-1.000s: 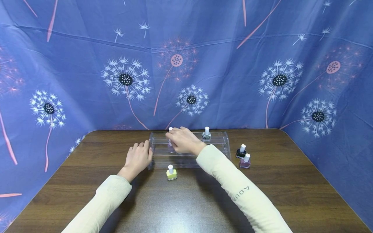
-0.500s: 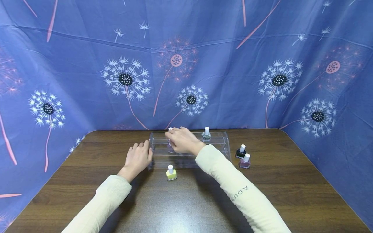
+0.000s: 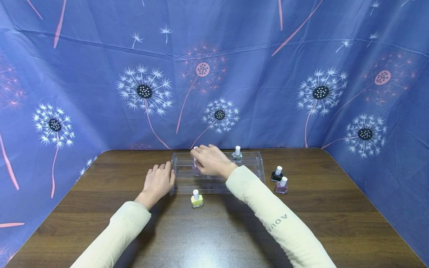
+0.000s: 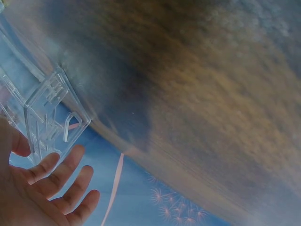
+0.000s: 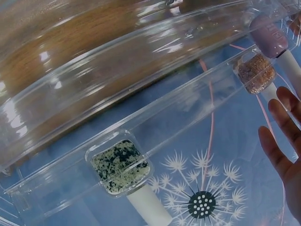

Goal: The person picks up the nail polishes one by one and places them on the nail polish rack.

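A clear tiered rack point(image 3: 214, 186) stands at the back of the table. My left hand point(image 3: 159, 180) grips its left end, thumb and forefinger at the edge of the end panel point(image 4: 56, 96), the other fingers spread. Over the rack's left half, my right hand point(image 3: 214, 162) pinches the white cap of a mauve nail polish bottle point(image 5: 269, 36), which stands on a tier; thumb and cap are partly hidden. Behind that bottle is a copper glitter nail polish bottle point(image 5: 256, 73). Farther right on the back tier stands a green-and-black speckled nail polish bottle point(image 5: 120, 165).
A yellow nail polish bottle point(image 3: 197, 201) stands in front of the rack. To the rack's right are a black bottle point(image 3: 277, 175) and a purple bottle point(image 3: 280, 187), close together. A blue dandelion-print cloth point(image 3: 261, 93) hangs behind the wooden table point(image 3: 214, 234).
My right hand has shifted very slightly up and to the right; the mauve bottle sits a little lower than a second ago. My left hand has stayed at the rack's end.
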A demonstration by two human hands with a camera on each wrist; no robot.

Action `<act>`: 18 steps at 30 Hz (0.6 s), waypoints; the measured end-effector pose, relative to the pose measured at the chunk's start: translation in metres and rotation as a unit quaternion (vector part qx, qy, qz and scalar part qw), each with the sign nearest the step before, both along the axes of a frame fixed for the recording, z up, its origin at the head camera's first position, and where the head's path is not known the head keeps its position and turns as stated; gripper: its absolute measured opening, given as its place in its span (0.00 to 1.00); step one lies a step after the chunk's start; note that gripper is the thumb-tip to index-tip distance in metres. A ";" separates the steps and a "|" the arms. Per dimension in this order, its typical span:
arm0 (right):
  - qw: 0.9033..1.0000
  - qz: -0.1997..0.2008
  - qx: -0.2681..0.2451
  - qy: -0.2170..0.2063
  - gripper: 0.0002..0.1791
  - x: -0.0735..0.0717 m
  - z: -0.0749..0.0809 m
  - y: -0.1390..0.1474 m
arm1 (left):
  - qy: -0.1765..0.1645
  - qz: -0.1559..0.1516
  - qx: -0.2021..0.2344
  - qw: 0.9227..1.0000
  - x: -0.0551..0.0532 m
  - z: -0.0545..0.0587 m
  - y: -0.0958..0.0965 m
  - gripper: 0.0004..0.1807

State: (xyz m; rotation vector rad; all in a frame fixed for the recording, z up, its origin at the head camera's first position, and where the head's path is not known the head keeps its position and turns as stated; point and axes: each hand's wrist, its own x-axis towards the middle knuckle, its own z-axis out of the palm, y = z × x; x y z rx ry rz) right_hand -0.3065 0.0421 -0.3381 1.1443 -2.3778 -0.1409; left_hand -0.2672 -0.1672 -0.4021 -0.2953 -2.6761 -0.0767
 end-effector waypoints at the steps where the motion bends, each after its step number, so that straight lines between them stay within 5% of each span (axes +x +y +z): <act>1: 1.000 0.000 -0.002 0.000 0.07 0.000 0.001 0.000 | 0.001 0.000 0.001 1.000 0.000 0.000 0.000 0.17; 18: 0.999 0.013 -0.030 0.035 0.07 0.010 0.008 0.012 | 0.014 -0.004 0.003 1.000 0.000 -0.001 -0.001 0.16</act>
